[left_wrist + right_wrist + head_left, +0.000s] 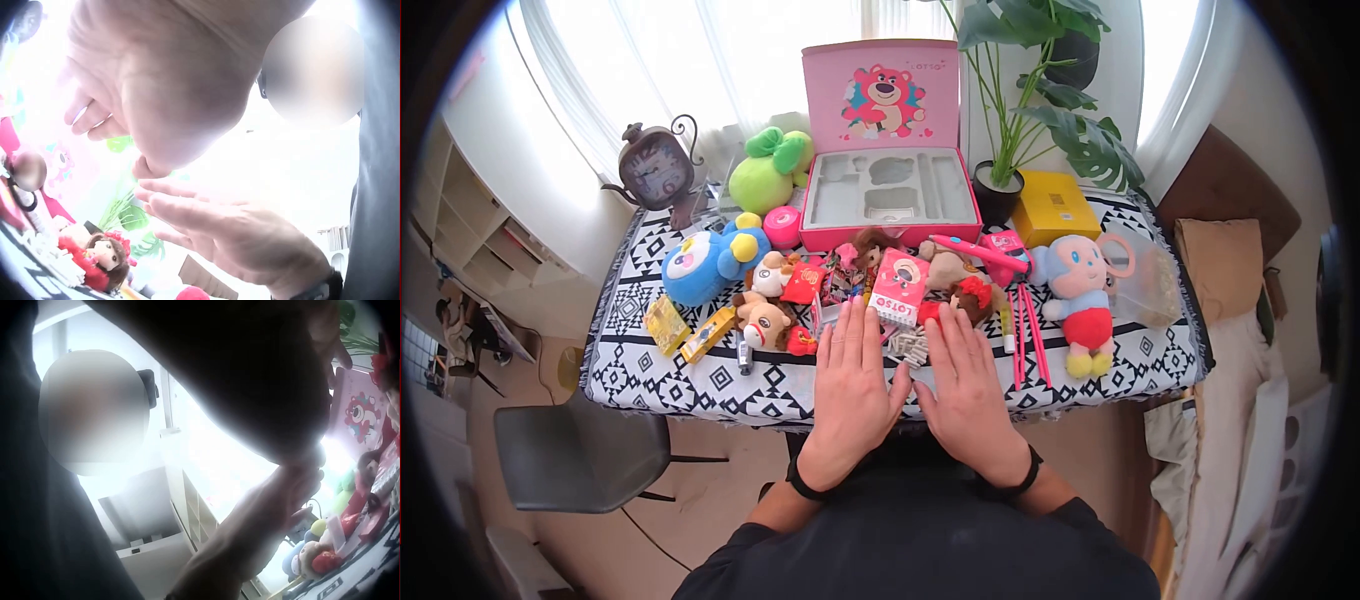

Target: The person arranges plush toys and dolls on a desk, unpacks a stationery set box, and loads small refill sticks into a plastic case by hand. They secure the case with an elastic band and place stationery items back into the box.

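Note:
My left hand and right hand are held side by side above the front edge of the table, backs up, fingers straight and pointing forward. Nothing is gripped by either one. The thumbs come near each other with a small gap between. Just past the fingertips lies a pink LOTSO pack with a bear on it. A heap of small pale pieces shows between the hands. Beyond the right fingertips is a red-dressed doll, also seen in the left wrist view as a brown-haired doll.
A pink box stands open at the back, its moulded tray showing. Around it are a clock, a potted plant and a yellow box. Plush toys flank the hands: a blue one left, a red-shorted one right. Pink sticks lie right.

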Demonstrator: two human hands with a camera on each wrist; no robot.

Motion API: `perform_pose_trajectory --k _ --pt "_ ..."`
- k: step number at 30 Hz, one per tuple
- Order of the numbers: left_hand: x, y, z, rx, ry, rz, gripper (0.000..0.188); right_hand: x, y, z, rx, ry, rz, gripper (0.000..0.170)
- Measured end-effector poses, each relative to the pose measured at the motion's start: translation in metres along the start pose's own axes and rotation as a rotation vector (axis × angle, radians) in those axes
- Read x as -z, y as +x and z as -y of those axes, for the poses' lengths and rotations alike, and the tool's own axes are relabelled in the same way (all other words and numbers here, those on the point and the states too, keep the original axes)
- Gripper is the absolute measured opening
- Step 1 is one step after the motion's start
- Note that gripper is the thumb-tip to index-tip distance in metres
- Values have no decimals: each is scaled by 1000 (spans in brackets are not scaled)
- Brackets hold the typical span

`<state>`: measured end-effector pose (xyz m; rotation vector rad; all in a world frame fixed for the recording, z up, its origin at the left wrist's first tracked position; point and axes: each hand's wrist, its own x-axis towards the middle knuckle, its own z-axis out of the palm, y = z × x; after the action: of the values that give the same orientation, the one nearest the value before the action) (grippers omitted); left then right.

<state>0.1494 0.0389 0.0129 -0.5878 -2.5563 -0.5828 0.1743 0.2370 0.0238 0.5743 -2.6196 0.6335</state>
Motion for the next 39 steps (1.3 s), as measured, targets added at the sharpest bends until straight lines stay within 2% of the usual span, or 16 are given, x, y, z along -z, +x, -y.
perform_pose_trajectory --k 1,11,13,39 --pt "-6 1 -3 45 12 37 86 -6 0 -6 18 -32 72 92" --pt "-15 -28 5 12 62 179 95 -18 -13 -15 -95 -61 64 96" --pt "-14 -26 5 13 51 193 94 -18 -12 -15 -66 -64 74 95" --pt "-7 -33 6 21 29 219 95 -17 -15 -7 -58 -80 98 97"
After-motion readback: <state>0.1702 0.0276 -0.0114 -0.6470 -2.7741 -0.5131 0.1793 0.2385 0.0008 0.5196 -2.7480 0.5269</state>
